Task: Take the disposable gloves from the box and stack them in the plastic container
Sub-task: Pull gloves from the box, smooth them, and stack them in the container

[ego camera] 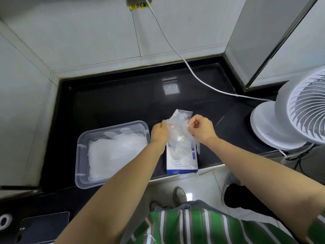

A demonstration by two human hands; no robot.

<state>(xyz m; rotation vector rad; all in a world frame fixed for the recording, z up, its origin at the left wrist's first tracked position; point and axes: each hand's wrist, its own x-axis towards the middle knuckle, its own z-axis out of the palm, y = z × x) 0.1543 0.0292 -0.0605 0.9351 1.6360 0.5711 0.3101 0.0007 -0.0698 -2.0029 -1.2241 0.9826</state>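
Note:
A thin clear disposable glove is stretched between both hands, above the far end of the white and blue glove box. My left hand pinches its left edge and my right hand pinches its right edge. The box lies flat on the black counter near its front edge. Left of the box stands a clear plastic container holding a pile of clear gloves.
A white desk fan stands at the right, its white cable running across the counter up the tiled wall. A clear lid lies at the lower left. Tiled walls enclose the black counter on the left and back.

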